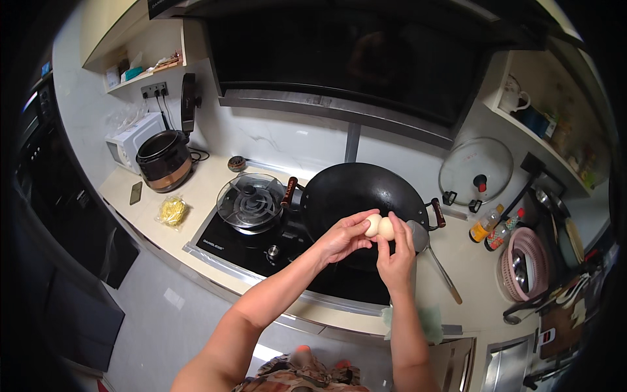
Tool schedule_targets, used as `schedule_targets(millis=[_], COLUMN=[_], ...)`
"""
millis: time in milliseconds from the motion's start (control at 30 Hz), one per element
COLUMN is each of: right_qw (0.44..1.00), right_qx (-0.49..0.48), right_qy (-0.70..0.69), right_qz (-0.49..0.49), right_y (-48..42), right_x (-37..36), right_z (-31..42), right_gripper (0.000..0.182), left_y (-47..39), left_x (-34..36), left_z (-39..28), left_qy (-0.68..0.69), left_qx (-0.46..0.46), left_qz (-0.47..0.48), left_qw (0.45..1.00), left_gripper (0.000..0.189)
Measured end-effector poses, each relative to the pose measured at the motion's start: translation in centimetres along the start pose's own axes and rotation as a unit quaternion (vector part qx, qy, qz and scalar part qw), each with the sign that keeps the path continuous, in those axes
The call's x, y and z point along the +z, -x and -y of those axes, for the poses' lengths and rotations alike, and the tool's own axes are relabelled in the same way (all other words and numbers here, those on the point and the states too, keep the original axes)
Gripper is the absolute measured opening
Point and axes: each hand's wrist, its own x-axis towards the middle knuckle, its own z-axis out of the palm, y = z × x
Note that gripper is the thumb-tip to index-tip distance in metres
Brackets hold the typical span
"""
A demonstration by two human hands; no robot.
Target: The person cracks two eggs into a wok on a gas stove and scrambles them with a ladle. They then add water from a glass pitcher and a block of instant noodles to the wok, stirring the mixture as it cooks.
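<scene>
My left hand (345, 237) holds one pale egg (373, 225), and my right hand (397, 250) holds another egg (386, 228). The two eggs touch each other above the front right part of a large black wok (362, 183), which stands on the right side of a black glass gas hob (230, 252). Just behind my right hand, the head of a metal spatula (418, 236) is partly hidden; its handle slants down over the counter. Whether either shell is cracked cannot be told.
A glass lid (250, 201) covers the left burner. Further left are a packet of yellow noodles (172, 212), a phone (136, 193) and an open rice cooker (164, 161). Bottles (485, 224), a pink basket (538, 264) and a leaning glass lid (460, 171) stand right. The range hood (333, 110) overhangs the wok.
</scene>
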Motion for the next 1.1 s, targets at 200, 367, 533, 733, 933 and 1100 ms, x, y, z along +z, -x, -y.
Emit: schedule_targets(millis=[200, 367, 533, 733, 933, 1100], right_qw=[0.990, 0.707, 0.805, 0.872, 0.884, 0.884], right_qx=[0.045, 0.458, 0.433, 0.235, 0.131, 0.161], right_qy=[-0.124, -0.527, -0.263, -0.083, 0.113, 0.130], right_qz=[0.041, 0.108, 0.308, 0.420, 0.435, 0.420], right_y=[-1.9, -6.0, -8.8, -10.2, -10.3, -9.0], right_x=[0.8, -0.8, 1.0, 2.6, 4.4, 6.3], right_z=[-4.5, -8.4, -10.9, -13.0, -11.9, -14.7], right_gripper=[0.043, 0.027, 0.025, 0.038, 0.034, 0.032], left_y=[-2.8, -4.8, -6.9, -8.9, -10.4, -11.3], left_x=[-1.6, -3.4, -2.6, -3.9, -5.8, -6.4], left_z=[0.6, -1.1, -2.7, -3.5, -4.1, -2.7], left_qy=[0.009, 0.014, -0.158, -0.414, -0.612, -0.722], left_qx=[-0.001, -0.035, -0.054, -0.072, -0.026, 0.068], left_qz=[-0.016, -0.032, -0.065, -0.037, -0.033, -0.019], left_qw=[1.000, 0.999, 0.984, 0.907, 0.790, 0.688], left_gripper=[0.044, 0.039, 0.044, 0.037, 0.033, 0.032])
